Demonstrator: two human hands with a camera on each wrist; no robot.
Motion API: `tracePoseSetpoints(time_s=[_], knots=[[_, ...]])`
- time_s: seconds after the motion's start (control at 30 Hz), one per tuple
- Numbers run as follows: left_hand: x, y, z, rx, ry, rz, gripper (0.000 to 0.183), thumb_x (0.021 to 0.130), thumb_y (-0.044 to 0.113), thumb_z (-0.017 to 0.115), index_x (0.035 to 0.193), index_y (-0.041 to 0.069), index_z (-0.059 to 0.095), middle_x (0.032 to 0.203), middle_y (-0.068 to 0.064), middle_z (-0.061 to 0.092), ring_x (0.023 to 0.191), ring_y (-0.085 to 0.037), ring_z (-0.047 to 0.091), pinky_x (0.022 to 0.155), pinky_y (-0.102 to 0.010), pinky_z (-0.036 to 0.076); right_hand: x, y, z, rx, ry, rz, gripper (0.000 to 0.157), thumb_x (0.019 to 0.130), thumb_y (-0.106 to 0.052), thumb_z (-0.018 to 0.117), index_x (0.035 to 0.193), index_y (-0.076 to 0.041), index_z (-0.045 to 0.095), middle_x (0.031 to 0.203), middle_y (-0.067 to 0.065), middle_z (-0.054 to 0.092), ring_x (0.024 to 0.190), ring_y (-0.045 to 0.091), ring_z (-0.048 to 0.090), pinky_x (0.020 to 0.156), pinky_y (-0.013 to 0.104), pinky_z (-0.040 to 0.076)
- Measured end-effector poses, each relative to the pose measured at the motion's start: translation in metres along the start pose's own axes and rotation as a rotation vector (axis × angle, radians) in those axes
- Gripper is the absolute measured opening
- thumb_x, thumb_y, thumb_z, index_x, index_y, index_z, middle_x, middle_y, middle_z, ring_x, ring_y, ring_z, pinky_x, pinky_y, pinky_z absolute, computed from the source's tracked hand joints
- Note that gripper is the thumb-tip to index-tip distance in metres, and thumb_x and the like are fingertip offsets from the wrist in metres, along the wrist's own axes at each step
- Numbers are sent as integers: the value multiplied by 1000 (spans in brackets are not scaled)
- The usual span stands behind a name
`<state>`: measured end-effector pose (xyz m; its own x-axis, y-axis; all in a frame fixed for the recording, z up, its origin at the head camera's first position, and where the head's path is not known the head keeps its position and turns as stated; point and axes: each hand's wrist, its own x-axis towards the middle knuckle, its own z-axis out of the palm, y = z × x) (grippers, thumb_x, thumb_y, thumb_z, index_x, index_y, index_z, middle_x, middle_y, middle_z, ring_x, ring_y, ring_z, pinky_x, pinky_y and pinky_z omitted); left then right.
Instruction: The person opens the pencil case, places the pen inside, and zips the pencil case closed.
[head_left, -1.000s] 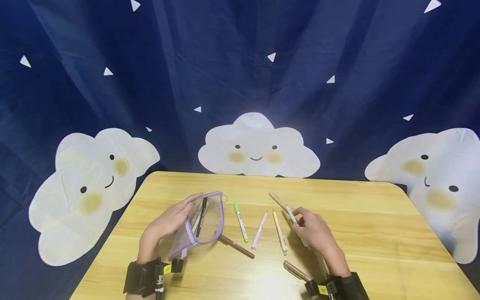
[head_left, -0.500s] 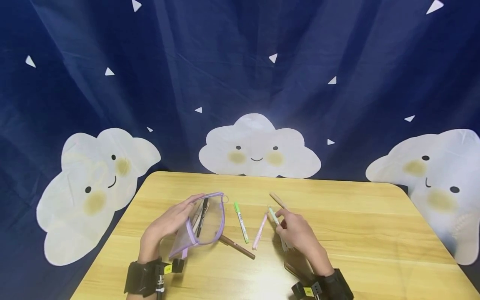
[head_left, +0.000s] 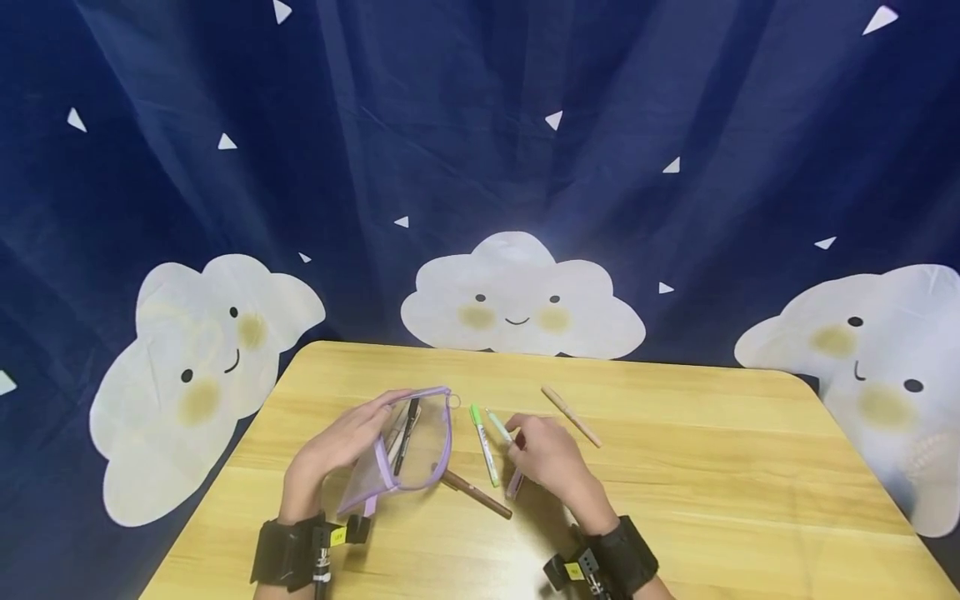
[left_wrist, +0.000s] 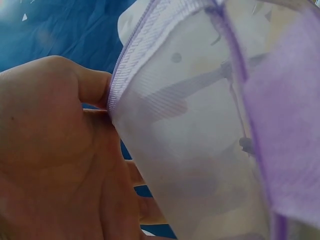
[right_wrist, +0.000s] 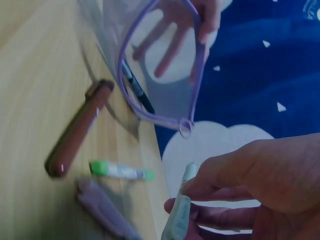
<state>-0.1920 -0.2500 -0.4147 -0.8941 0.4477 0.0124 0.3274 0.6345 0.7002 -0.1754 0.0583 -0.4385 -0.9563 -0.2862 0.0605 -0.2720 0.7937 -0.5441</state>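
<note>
My left hand (head_left: 341, 442) holds the upper edge of a translucent pencil pouch (head_left: 348, 487) with purple trim. In the left wrist view the thumb lies at the pouch's zip edge (left_wrist: 117, 82); the fingers are partly hidden behind it. Facing right, the pouch gapes, with a black pen (head_left: 407, 435) and other pens inside. My right hand (head_left: 551, 454) pinches a mint-green pen (right_wrist: 179, 215) between thumb and fingers, raised near the pouch mouth in the right wrist view. Below it lie a green-capped marker (head_left: 485, 446) and a pink pen (head_left: 514, 483), partly covered by the hand.
A brown marker (head_left: 476, 494) lies in front of the pouch mouth, its far end by the rim. Farther back on the wooden table (head_left: 712, 467) is a beige pen (head_left: 572, 415). A dark blue cloud-patterned curtain (head_left: 465, 125) hangs behind the table.
My right hand has carried the mint-green pen leftward from beside the beige pen to over the pink pen. The cream pen and right-hand brown marker are now out of sight. My left hand stays put.
</note>
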Motion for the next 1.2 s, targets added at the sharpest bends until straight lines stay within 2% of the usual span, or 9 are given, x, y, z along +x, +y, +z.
tracePoseSetpoints(time_s=[0.33,0.63,0.87,1.0,1.1,1.2], knots=[[-2,2,2,20,1,-5,44,110,20,28,149,7,42,150,-16,44,137,-40,36,109,-62,30,10,-24,10,18,-11,-48,28,86,-10,68,114,-5,70,78,-1,71,57,8,56,51,26,49],[-3,3,5,5,4,0,44,110,21,28,149,7,42,150,-16,44,137,-40,36,109,-62,30,16,-40,21,98,-52,-85,33,87,-6,65,119,-2,68,81,3,71,46,4,52,42,20,45],[-2,4,7,-7,-10,-1,44,110,19,28,150,8,41,151,-15,43,136,-38,37,108,-62,32,26,-50,32,225,-72,-71,38,87,-4,65,124,2,64,89,11,73,55,7,58,45,20,48],[-2,5,9,2,-16,2,45,110,22,27,151,7,40,152,-15,42,137,-38,36,109,-61,31,32,-56,40,296,-81,-59,42,86,-3,64,127,4,62,86,9,71,54,8,56,44,19,45],[-2,7,10,10,-19,2,47,110,27,26,151,6,39,152,-15,41,138,-38,35,110,-61,30,38,-60,46,430,-137,-15,44,84,1,62,127,9,60,82,9,66,53,11,59,47,22,54],[-5,6,11,7,-12,-17,48,110,29,26,151,9,39,152,-14,41,138,-37,35,110,-60,31,42,-66,53,581,-201,45,45,84,4,61,127,13,58,81,11,63,57,19,65,56,34,62]])
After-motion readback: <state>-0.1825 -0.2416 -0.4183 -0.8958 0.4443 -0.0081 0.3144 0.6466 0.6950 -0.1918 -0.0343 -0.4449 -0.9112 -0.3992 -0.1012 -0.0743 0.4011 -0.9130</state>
